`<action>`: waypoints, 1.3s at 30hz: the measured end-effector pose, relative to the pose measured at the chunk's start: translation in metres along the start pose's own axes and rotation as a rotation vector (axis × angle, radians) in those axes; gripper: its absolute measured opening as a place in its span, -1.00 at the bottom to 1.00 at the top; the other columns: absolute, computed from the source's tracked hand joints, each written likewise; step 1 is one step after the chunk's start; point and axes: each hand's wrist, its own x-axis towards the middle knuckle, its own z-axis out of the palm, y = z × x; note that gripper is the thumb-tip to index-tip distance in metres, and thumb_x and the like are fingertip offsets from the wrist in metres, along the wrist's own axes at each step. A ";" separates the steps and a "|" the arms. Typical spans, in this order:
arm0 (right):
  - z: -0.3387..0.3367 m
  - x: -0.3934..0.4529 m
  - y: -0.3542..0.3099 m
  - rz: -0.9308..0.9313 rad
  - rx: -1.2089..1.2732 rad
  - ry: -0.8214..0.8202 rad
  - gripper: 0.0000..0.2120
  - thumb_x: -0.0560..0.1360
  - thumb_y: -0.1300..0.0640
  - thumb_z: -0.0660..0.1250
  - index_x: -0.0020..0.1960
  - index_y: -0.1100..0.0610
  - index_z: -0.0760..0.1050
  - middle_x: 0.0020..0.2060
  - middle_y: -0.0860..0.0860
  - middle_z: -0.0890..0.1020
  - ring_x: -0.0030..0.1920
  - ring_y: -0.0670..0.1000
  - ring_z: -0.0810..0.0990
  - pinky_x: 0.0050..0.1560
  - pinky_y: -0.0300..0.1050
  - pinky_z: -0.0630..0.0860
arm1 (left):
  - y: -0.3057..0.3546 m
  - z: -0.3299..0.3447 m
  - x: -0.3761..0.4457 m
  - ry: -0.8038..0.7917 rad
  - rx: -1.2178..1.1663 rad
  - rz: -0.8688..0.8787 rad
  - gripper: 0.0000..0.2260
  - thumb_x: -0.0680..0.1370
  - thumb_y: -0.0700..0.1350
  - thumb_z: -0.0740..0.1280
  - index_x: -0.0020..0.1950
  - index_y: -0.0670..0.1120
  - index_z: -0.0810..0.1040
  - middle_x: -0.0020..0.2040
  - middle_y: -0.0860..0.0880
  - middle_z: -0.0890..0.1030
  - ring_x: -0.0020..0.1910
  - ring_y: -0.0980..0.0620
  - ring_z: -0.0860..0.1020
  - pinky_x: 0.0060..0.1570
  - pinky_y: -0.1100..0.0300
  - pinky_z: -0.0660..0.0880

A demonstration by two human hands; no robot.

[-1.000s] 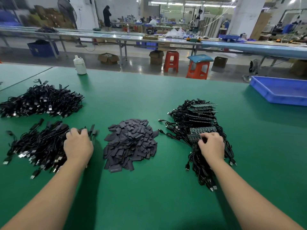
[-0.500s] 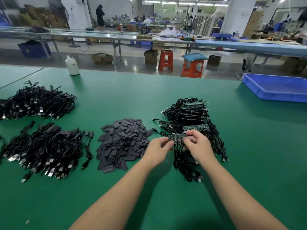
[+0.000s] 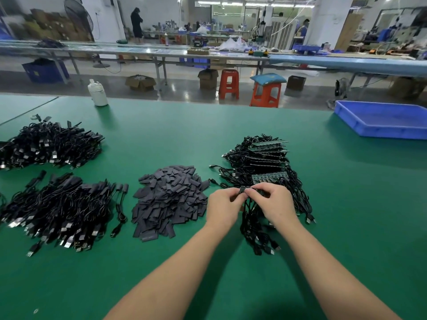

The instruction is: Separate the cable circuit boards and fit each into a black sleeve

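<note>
A strip of joined circuit boards (image 3: 243,190) with black cables hanging below it is held over the green table (image 3: 346,215). My left hand (image 3: 223,207) pinches its left end and my right hand (image 3: 275,203) pinches the rest, fingertips almost touching. Most of the strip is hidden by my fingers. Behind my hands lies the pile of board strips with cables (image 3: 263,160). A heap of flat black sleeves (image 3: 169,199) sits just left of my left hand.
Two heaps of black cables lie at the left, one near (image 3: 60,211) and one farther back (image 3: 48,144). A blue tray (image 3: 383,121) stands at the back right and a white bottle (image 3: 97,93) at the table's far edge.
My left hand left the near cable heap and crossed right to join my right hand. My right hand lifted a board strip off the pile; both hands now pinch it closer together.
</note>
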 end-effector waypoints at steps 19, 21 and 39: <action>-0.036 0.030 0.013 0.132 0.164 0.109 -0.86 0.56 0.00 0.38 -0.18 -0.07 0.60 -0.25 -0.08 0.66 -0.21 -0.04 0.57 -0.16 -0.11 0.48 | -0.025 -0.023 -0.008 0.146 -0.447 -0.154 -0.82 0.60 -0.12 0.36 -0.15 -0.18 0.63 -0.18 -0.01 0.72 -0.10 0.00 0.70 -0.13 0.05 0.65; -0.032 0.029 0.002 0.087 0.151 0.132 -0.85 0.55 0.00 0.38 -0.19 -0.06 0.60 -0.30 -0.09 0.66 -0.27 -0.04 0.59 -0.16 -0.11 0.52 | -0.019 -0.021 -0.009 0.071 -0.502 -0.120 -0.83 0.60 -0.16 0.35 -0.17 -0.17 0.61 -0.16 -0.05 0.72 -0.04 -0.01 0.70 -0.20 0.18 0.61; -0.054 0.053 -0.028 0.100 0.434 0.428 -0.87 0.52 -0.03 0.41 -0.17 -0.01 0.62 -0.29 -0.15 0.66 -0.26 -0.16 0.55 -0.12 -0.16 0.49 | 0.002 -0.013 -0.017 0.009 -0.038 0.146 -0.73 0.60 0.08 0.31 -0.25 0.01 0.42 -0.40 0.18 0.45 -0.48 0.18 0.29 -0.41 0.25 0.26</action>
